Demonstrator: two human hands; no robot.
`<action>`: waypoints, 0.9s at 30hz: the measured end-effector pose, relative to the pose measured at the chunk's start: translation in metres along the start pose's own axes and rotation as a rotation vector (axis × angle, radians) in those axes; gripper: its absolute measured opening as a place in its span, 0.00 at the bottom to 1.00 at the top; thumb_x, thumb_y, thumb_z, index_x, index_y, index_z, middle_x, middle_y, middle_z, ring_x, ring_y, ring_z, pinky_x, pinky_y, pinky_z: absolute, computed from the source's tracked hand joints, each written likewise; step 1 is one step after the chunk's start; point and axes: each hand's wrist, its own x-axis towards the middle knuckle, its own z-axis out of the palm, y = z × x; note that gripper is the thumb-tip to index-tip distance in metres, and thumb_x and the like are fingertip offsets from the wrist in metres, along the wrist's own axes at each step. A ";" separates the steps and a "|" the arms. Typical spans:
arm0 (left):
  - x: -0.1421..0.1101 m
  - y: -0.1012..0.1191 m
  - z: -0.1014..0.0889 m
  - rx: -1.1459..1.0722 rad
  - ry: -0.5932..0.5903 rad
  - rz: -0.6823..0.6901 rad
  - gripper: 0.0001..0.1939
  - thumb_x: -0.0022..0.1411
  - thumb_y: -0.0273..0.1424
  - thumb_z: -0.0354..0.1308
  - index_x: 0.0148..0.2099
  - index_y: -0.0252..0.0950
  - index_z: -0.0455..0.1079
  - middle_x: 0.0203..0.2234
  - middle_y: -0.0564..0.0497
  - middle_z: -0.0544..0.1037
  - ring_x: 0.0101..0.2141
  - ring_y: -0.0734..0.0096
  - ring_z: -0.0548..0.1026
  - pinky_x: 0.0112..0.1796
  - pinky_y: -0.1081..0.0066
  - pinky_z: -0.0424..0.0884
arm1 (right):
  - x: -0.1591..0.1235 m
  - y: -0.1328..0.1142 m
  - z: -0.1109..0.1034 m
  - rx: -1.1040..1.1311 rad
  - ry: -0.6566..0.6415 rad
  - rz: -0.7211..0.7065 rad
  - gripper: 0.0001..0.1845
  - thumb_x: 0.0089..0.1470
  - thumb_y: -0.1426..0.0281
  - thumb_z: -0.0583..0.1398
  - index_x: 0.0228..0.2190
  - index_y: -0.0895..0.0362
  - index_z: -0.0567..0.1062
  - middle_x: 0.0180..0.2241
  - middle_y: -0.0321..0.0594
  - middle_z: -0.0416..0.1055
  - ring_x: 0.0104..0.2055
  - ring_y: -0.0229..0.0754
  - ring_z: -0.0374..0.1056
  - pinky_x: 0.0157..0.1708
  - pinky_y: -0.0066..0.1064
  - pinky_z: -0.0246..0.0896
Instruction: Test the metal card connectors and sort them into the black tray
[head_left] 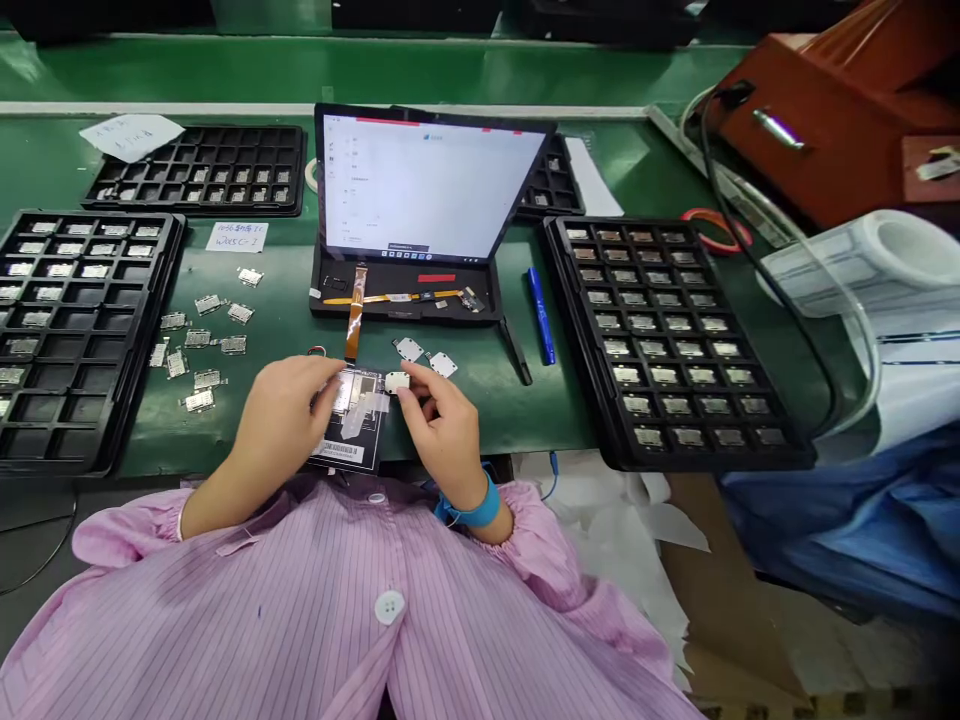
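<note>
My right hand [448, 425], with a blue wrist band, pinches a small silver-white circuit module [397, 382] between thumb and fingers. The module is at the upper right edge of a black panel [367, 435] with a label and clear tape, close to my body. My left hand [289, 405] curls over the panel's left edge, gripping it; its fingertips are partly hidden. From the panel's top an orange ribbon cable [355, 315] runs up to the screen [427, 190]. Two more modules, one [409, 349] and another [442, 365], lie just beyond my right hand.
Several loose modules [198, 339] lie left of my hands. Black compartment trays of modules stand at left [112, 370], right [592, 390] and back left [295, 185]. A blue marker [541, 315] and black tweezers [515, 352] lie right of the screen. A plastic roll [832, 255] sits far right.
</note>
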 end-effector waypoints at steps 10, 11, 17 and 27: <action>-0.012 0.007 0.034 -0.007 0.102 0.149 0.10 0.69 0.28 0.51 0.46 0.36 0.74 0.43 0.46 0.80 0.46 0.60 0.76 0.45 0.60 0.71 | 0.000 0.000 -0.001 0.025 0.019 0.056 0.14 0.60 0.68 0.58 0.47 0.56 0.75 0.35 0.40 0.75 0.30 0.40 0.68 0.31 0.34 0.67; -0.012 0.007 0.035 -0.006 0.105 0.153 0.10 0.69 0.28 0.51 0.46 0.36 0.74 0.43 0.46 0.81 0.46 0.60 0.76 0.45 0.60 0.71 | 0.000 -0.001 -0.002 0.024 0.019 0.057 0.14 0.59 0.68 0.58 0.47 0.56 0.75 0.34 0.40 0.75 0.30 0.39 0.68 0.30 0.33 0.67; -0.009 0.008 0.033 -0.102 0.090 0.101 0.10 0.69 0.28 0.51 0.45 0.37 0.74 0.43 0.46 0.81 0.45 0.61 0.77 0.46 0.58 0.72 | 0.002 -0.003 -0.003 0.020 0.017 0.063 0.13 0.59 0.68 0.58 0.45 0.56 0.75 0.34 0.39 0.74 0.26 0.37 0.65 0.28 0.33 0.65; -0.010 0.006 0.027 -0.302 0.129 -0.036 0.10 0.68 0.29 0.52 0.47 0.38 0.73 0.42 0.48 0.81 0.44 0.64 0.77 0.48 0.61 0.73 | 0.002 -0.001 -0.003 0.023 0.009 0.058 0.12 0.59 0.69 0.58 0.44 0.55 0.76 0.32 0.38 0.73 0.26 0.37 0.65 0.28 0.33 0.64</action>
